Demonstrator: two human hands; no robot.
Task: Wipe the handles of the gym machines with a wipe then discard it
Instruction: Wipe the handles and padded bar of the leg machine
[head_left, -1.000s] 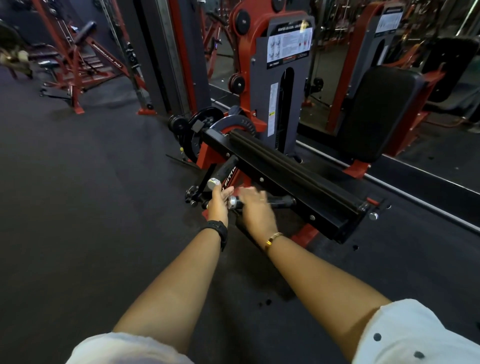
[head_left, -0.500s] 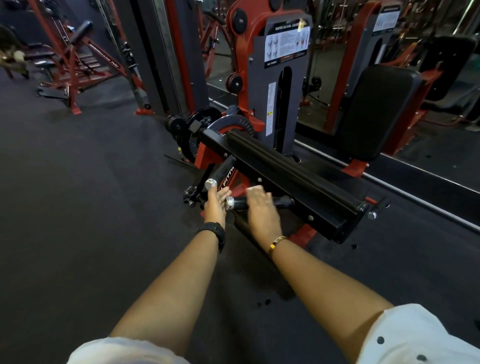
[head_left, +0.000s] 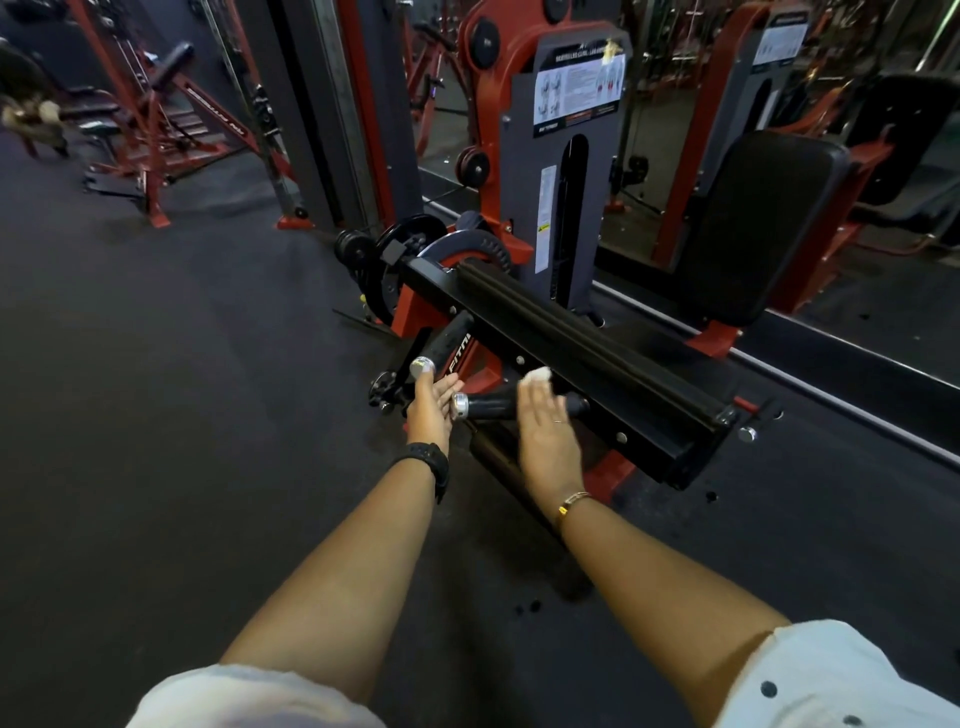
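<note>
Presently: right hand (head_left: 548, 436), fingers (head_left: 535, 399) straight, presses wipe (head_left: 537, 375) over handle (head_left: 488, 406), left hand (head_left: 431, 410) open beside; best wrap wipe fully round.

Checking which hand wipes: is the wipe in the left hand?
No, the wipe is at the right hand; the left hand holds nothing.
</note>
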